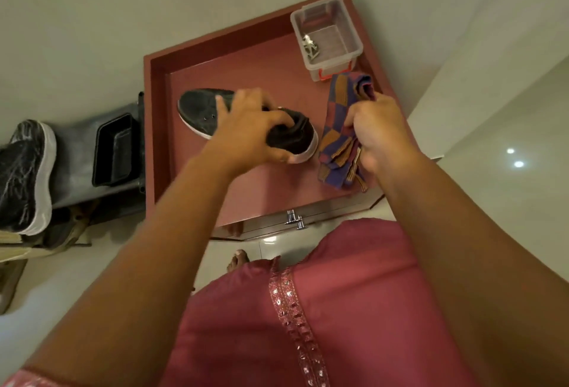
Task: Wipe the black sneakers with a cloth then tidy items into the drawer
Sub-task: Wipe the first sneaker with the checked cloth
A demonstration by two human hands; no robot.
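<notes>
No legible text anywhere.

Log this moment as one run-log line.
left hand: grips black sneaker | right hand: holds checked cloth | second sneaker: left, untouched | clear box: open

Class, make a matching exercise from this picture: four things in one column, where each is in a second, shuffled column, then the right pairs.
Things:
1. black canvas sneaker with white sole
2. checked purple and orange cloth
3. clear plastic box with red clips
4. second black sneaker

Places:
A. far corner of the red tray
B. gripped by the right hand
C. left of the tray
D. held by the left hand

Pairs: 1-D, 2-B, 3-A, 4-C
</notes>
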